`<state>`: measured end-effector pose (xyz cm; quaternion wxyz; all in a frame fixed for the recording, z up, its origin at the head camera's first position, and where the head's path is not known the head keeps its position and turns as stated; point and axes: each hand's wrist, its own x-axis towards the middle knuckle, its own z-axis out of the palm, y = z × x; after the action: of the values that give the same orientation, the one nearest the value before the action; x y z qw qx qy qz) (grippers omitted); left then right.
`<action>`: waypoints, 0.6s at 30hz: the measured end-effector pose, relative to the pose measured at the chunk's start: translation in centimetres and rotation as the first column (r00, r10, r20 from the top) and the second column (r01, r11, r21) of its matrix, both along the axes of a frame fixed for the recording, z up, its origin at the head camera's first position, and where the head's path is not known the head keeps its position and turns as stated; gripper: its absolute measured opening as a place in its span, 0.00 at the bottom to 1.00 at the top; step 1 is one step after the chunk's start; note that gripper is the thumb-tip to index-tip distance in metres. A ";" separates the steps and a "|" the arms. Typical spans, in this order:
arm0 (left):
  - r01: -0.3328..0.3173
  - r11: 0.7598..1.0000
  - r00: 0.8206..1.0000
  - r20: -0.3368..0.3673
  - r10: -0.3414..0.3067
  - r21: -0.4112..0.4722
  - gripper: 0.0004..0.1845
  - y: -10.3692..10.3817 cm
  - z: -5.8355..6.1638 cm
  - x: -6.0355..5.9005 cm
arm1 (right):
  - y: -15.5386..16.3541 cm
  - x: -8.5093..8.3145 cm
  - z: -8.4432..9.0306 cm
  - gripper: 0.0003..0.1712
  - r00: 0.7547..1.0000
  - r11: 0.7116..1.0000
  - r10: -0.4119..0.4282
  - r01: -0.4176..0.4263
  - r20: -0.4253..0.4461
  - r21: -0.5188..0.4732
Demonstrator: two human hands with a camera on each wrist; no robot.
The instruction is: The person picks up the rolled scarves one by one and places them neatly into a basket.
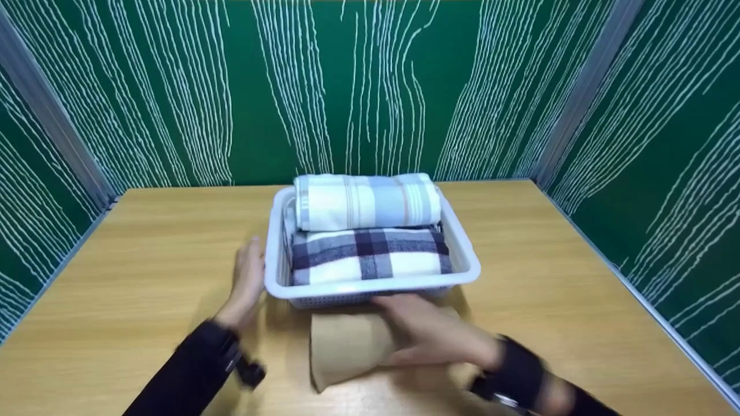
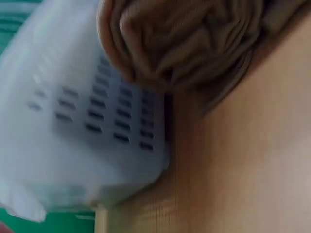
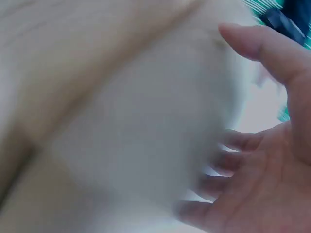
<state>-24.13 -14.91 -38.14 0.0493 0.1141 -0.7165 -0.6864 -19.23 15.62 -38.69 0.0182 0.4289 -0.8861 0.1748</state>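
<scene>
Roll: I see the tan roll [image 1: 347, 349] lying on the table [image 1: 144, 277], touching the basket's [image 1: 370, 286] near wall, its long axis running left-right.
Right hand [image 1: 430, 335]: resting on the roll's right end, fingers spread, nearer to it.
Left hand [image 1: 247, 283]: flat against the basket's left side, fingers straight.
Basket: holds two folded towels [image 1: 367, 231].

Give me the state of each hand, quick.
Left hand: open, straight fingers resting against the side of the white basket.
Right hand: open, fingers spread on the rolled tan cloth in front of the basket.
</scene>
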 end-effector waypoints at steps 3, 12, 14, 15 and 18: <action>0.085 0.995 0.986 0.142 -0.092 0.056 0.36 -0.9 -0.5 4.5 | 4.3 1.0 0.3 0.39 0.993 0.983 -0.079 0.092 0.086 -0.161; 0.219 0.919 0.872 0.358 -0.335 0.328 0.44 1.2 -2.6 9.8 | 9.4 0.6 -0.8 0.39 0.477 0.738 -0.178 0.643 0.861 -0.204; 0.206 0.907 0.869 0.358 -0.342 0.367 0.42 2.4 -3.3 9.1 | 9.0 0.3 -1.0 0.41 0.366 0.671 -0.112 0.714 0.924 -0.202; 0.203 0.902 0.866 0.360 -0.347 0.381 0.41 3.0 -3.8 8.6 | 8.7 0.1 -1.1 0.41 0.340 0.645 -0.100 0.738 0.935 -0.199; 0.199 0.904 0.870 0.358 -0.341 0.378 0.31 4.7 -4.7 7.7 | 7.7 -0.1 -1.4 0.41 0.311 0.610 -0.080 0.767 0.947 -0.200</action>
<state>-16.43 -10.19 -42.80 -0.2215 0.1613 -0.5947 -0.7558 -19.34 23.36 -40.06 -0.2459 -0.0343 -0.7268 0.6404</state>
